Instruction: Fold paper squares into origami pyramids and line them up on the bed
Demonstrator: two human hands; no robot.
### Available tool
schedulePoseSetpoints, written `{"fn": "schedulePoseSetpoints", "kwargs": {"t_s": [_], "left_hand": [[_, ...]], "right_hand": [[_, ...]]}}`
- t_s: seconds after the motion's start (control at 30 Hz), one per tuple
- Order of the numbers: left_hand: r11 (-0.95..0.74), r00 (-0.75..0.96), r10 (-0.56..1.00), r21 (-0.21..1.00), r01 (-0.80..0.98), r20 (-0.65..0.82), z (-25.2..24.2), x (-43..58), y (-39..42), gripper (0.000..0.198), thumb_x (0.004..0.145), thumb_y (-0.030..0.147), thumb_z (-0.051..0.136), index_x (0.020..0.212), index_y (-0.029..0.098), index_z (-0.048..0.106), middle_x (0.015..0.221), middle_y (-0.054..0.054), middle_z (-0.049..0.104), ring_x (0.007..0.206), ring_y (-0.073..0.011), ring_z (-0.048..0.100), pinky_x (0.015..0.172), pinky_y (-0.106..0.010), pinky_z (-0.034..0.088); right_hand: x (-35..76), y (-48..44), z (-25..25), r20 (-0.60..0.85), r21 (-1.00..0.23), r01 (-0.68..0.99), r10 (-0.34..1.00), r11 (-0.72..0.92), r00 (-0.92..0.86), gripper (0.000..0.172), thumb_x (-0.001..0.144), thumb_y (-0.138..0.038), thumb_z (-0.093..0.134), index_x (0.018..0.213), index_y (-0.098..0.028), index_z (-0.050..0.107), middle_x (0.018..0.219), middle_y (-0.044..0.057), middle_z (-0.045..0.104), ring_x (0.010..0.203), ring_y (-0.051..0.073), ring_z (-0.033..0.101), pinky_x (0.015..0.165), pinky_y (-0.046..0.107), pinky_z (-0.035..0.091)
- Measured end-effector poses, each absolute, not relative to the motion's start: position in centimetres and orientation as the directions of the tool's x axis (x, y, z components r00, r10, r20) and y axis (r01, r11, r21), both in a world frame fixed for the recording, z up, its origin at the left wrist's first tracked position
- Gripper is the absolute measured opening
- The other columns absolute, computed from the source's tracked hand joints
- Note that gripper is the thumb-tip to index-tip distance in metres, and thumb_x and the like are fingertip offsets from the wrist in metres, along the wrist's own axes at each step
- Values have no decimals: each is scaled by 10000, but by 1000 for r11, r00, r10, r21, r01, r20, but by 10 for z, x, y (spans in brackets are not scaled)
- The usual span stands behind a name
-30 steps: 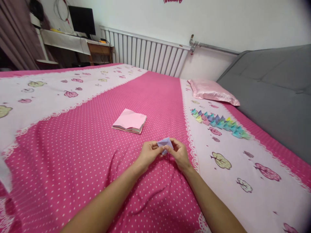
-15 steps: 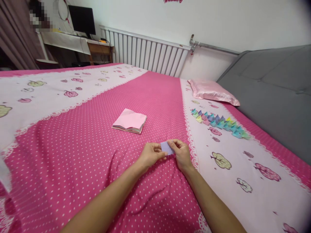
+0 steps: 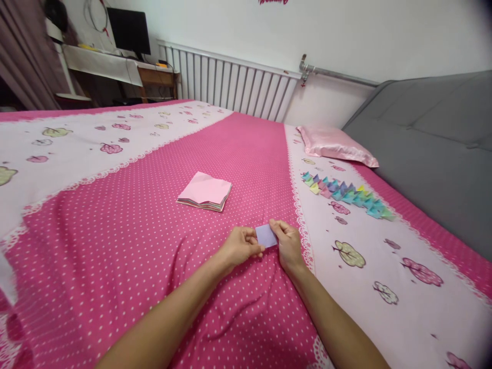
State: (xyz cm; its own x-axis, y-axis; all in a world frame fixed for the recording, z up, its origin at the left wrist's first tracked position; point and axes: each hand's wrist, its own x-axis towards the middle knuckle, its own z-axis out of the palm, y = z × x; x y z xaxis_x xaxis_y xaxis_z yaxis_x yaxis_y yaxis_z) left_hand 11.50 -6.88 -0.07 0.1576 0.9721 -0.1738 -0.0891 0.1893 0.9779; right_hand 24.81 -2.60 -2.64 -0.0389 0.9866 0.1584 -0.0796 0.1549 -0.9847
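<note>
A small lavender square of folded paper (image 3: pixel 266 236) is held between my two hands, just above the pink bedspread (image 3: pixel 246 154). My left hand (image 3: pixel 243 243) pinches its left edge and lower corner. On the other side my right hand (image 3: pixel 287 243) grips the right edge, thumb at the upper corner. Ahead and to the left lies a stack of paper sheets (image 3: pixel 205 188) with a pink one on top. Rows of small folded paper pieces (image 3: pixel 348 193) in blue, green, yellow, pink and purple sit on the white strip at the right.
A pink satin pillow (image 3: pixel 334 145) lies at the far right beside a grey padded headboard (image 3: pixel 430 123). Beyond the bed stand a white radiator (image 3: pixel 226 82), a desk (image 3: pixel 154 77) and a black monitor (image 3: pixel 129 32).
My right thumb has slid a little up and right along the paper's edge, so more of the lavender square shows. My left hand has hardly moved.
</note>
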Motion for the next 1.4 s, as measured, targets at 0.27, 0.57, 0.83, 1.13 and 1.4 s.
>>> {"fn": "schedulePoseSetpoints", "kwargs": {"t_s": [0.27, 0.57, 0.83, 1.13, 1.4], "left_hand": [[160, 169, 974, 986, -50, -150, -3, 114, -71, 112, 542, 158, 649, 590, 109, 561, 511, 9, 527, 465, -76, 440, 487, -211, 298], [176, 209, 968, 970, -168, -139, 4, 114, -72, 403, 676, 494, 623, 590, 102, 602, 545, -15, 521, 508, -89, 420, 532, -227, 307], [192, 24, 981, 928, -318, -195, 4, 111, -69, 377, 665, 465, 654, 678, 89, 664, 632, -54, 623, 554, -110, 507, 575, -226, 372], [166, -86, 970, 881, -444, -226, 8, 105, -65, 284, 659, 368, 661, 708, 88, 667, 649, -54, 634, 573, -121, 542, 608, -239, 433], [191, -59, 968, 870, -455, -244, 11, 105, -67, 248, 680, 334, 626, 732, 95, 671, 663, -62, 650, 586, -131, 561, 617, -244, 448]], "right_hand": [[250, -28, -18, 224, -971, 57, 967, 232, -122, 366, 769, -417, 565, 523, -166, 462, 500, -57, 346, 463, 72, 297, 424, 208, 244], [250, -30, -13, 384, -898, 126, 892, 421, -238, 264, 793, -359, 552, 623, -177, 639, 650, 7, 569, 611, 134, 492, 557, 243, 375], [251, -31, -13, 315, -949, -84, 901, 304, -300, 310, 829, -316, 493, 1120, -274, 593, 1028, 32, 616, 889, 167, 561, 766, 296, 446], [253, -30, -13, 450, -857, 27, 773, 515, -447, 294, 725, -180, 577, 1003, -246, 647, 1213, 85, 472, 1044, 213, 519, 760, 317, 490], [251, -29, -15, 446, -857, 55, 792, 512, -417, 236, 732, -189, 596, 952, -245, 661, 1177, 82, 498, 980, 191, 557, 714, 296, 509]]}}
